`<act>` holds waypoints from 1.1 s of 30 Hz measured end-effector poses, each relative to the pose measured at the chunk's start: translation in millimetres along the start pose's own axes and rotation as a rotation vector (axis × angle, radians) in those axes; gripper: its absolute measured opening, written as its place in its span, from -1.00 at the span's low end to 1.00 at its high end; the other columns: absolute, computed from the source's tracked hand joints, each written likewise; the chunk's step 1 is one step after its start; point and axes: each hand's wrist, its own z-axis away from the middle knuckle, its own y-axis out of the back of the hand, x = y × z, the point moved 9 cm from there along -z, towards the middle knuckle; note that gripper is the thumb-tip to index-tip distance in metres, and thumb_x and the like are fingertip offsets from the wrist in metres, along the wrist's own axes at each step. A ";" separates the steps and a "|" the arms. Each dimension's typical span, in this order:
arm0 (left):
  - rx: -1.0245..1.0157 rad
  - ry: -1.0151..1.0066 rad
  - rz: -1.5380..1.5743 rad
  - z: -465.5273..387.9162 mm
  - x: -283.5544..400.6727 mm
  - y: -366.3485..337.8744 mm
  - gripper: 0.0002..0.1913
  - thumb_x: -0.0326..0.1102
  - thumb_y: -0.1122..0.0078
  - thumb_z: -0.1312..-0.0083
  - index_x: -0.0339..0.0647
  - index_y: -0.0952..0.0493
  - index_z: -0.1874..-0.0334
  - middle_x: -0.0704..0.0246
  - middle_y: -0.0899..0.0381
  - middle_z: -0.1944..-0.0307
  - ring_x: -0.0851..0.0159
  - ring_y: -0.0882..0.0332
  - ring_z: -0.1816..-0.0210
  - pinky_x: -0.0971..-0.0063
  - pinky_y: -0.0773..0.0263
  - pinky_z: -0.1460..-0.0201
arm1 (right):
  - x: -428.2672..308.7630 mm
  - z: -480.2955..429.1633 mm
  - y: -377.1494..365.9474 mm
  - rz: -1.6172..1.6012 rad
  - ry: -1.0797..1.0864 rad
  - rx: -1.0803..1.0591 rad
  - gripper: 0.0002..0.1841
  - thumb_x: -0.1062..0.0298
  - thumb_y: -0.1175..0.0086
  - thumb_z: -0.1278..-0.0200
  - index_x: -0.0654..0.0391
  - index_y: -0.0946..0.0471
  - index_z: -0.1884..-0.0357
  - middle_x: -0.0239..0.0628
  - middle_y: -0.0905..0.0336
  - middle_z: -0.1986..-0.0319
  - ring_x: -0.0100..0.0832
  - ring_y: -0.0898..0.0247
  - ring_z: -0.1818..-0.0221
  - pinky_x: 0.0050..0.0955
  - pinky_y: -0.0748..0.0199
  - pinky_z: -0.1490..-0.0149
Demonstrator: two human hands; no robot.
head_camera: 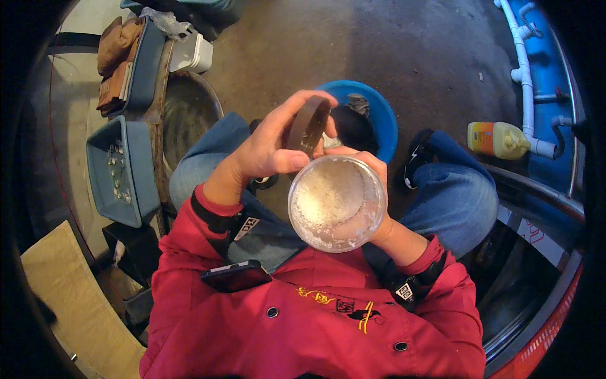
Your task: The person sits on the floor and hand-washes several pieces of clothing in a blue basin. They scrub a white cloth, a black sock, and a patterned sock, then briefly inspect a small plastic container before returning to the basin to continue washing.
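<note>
My left hand (258, 142) grips a dark round screw lid (307, 125), tilted on edge, with the thumb at its near side. In my right hand (376, 166) is a clear plastic jar (374, 222), its round face towards me. White granules or powder (322, 194) show in the jar, and some cling to its wall. The lid is off the jar and just beyond it. Past both hands, on the floor between my feet, stands a blue plastic basin (390, 123). It holds something dark (352, 130) and a greyish crumpled piece (358, 104), both partly hidden.
To the left are a grey-green tub (149, 175) with small pale pieces, a round metal basin (189, 113), white plastic containers (201, 54) and brown towels (118, 42). A jug of yellowish liquid (494, 139) stands right, near white pipes (525, 90).
</note>
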 end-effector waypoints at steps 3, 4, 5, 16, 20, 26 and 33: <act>-0.008 -0.009 -0.010 0.3 1.7 -0.3 -0.13 -0.06 -0.40 0.07 -0.14 -0.21 -0.32 0.32 -0.44 0.05 0.41 -0.48 0.20 0.56 -0.42 0.10 | -4.3 -1.3 -0.3 0.044 0.048 0.025 0.08 0.33 -0.61 0.38 0.14 -0.07 -0.22 0.05 -0.29 -0.13 -0.14 -0.32 -0.19 -0.24 -0.27 -0.26; -0.016 -0.018 -0.009 0.3 2.9 -1.0 -0.13 -0.05 -0.40 0.07 -0.14 -0.21 -0.32 0.31 -0.44 0.05 0.41 -0.48 0.19 0.56 -0.42 0.10 | -6.9 -2.2 -1.3 0.029 0.071 0.028 0.08 0.33 -0.61 0.39 0.14 -0.07 -0.22 0.06 -0.29 -0.13 -0.13 -0.32 -0.18 -0.24 -0.27 -0.26; -0.016 -0.013 -0.013 0.6 3.0 -1.1 -0.13 -0.05 -0.40 0.07 -0.14 -0.21 -0.32 0.32 -0.44 0.05 0.41 -0.48 0.18 0.55 -0.41 0.09 | -8.9 -3.4 -0.9 0.017 0.083 0.032 0.08 0.32 -0.62 0.39 0.13 -0.08 -0.22 0.07 -0.29 -0.13 -0.12 -0.33 -0.18 -0.23 -0.28 -0.25; -0.058 -0.029 0.024 5.3 1.3 -6.3 -0.10 -0.14 -0.44 0.11 -0.11 -0.20 -0.34 0.34 -0.44 0.02 0.42 -0.45 0.13 0.52 -0.42 0.02 | -63.6 -10.3 2.5 -0.185 0.246 0.089 -0.35 0.30 -0.19 -0.15 0.20 -0.15 -0.24 0.26 -0.20 -0.21 0.07 -0.22 -0.29 -0.11 -0.26 -0.30; -0.087 -0.050 -0.047 4.4 -0.2 -6.9 -0.09 -0.13 -0.45 0.12 -0.10 -0.20 -0.34 0.36 -0.44 0.03 0.42 -0.45 0.14 0.51 -0.42 0.03 | -86.9 -2.6 0.7 -0.659 -0.184 -0.065 -0.47 0.21 0.20 -0.32 0.25 -0.19 -0.29 0.33 0.12 -0.36 0.20 -0.13 -0.33 -0.02 -0.20 -0.36; -0.085 -0.072 -0.076 2.8 1.1 -5.7 -0.10 -0.13 -0.44 0.13 -0.10 -0.21 -0.32 0.35 -0.44 0.03 0.42 -0.46 0.15 0.51 -0.44 0.03 | -97.7 6.8 2.4 -0.572 -0.071 -0.031 -0.56 0.33 0.15 -0.30 0.26 -0.18 -0.19 0.37 0.01 -0.28 0.28 -0.21 -0.23 0.03 -0.33 -0.24; -0.087 -0.076 -0.106 3.7 1.2 -4.3 -0.10 -0.13 -0.44 0.13 -0.11 -0.21 -0.32 0.35 -0.44 0.03 0.43 -0.47 0.16 0.51 -0.45 0.04 | -106.5 9.6 4.5 -0.410 0.104 0.012 -0.64 0.46 0.08 -0.28 0.27 -0.16 -0.07 0.40 -0.10 -0.18 0.38 -0.31 -0.12 0.08 -0.47 -0.09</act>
